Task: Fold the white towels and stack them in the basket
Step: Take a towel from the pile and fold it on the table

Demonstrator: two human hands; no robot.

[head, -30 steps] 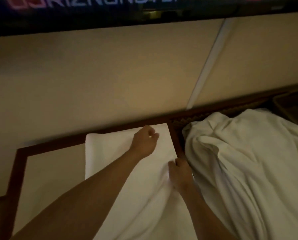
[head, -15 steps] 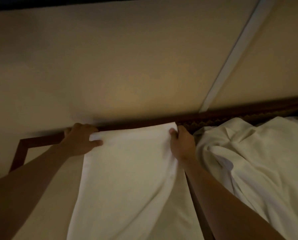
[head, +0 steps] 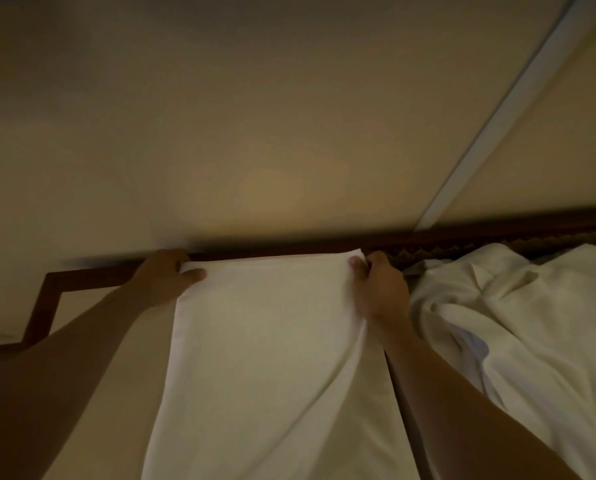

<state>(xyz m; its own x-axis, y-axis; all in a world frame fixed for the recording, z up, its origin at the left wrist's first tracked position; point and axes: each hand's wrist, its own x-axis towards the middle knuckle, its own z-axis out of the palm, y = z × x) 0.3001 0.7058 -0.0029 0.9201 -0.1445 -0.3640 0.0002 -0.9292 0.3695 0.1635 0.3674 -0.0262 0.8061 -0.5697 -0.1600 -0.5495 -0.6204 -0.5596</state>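
Note:
A white towel (head: 268,348) lies stretched lengthwise on the table, its far edge against the dark wooden rim by the wall. My left hand (head: 165,275) pinches the towel's far left corner, thumb on top. At the far right corner, my right hand (head: 379,289) grips the cloth with its thumb on the upper face. A diagonal crease runs across the towel's near half. To the right sits a crumpled heap of white towels (head: 518,327). No basket is in view.
The table has a beige top (head: 116,386) framed by a dark wooden border (head: 68,278). A beige wall (head: 255,116) rises right behind it, with a pale vertical strip (head: 511,112) at the right. A dark patterned edge (head: 438,252) shows behind the heap.
Both hands went from the towel's middle to its far corners and took hold. The far edge now lies pulled straight against the wooden rim, and the view has tilted closer to the wall.

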